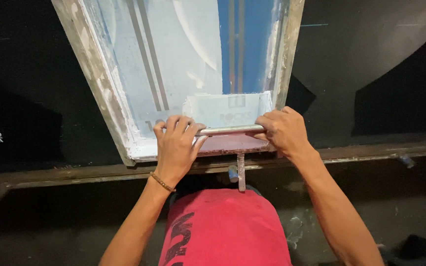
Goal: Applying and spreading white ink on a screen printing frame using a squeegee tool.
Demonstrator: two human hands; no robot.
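Head view: both hands gripping squeegee bar (230, 130) at near end of printing screen (173, 74).
Left hand (176, 148): closing fully around bar.
Right hand (283, 130): wrapping tight around bar.
Progress: squeegee sitting at the frame's (94, 74) near edge, so stroke is looking nearly finished; lifting screen remaining.

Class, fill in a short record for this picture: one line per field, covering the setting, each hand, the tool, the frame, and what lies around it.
setting: printing table with dark fabric, seen from above
left hand: gripping the squeegee handle, beaded bracelet on wrist
right hand: gripping the handle's other end
tool: squeegee, blade at the near edge of the screen
frame: wooden screen-printing frame, pale blue mesh with white ink
foreground: red shirt, metal rail along the table edge
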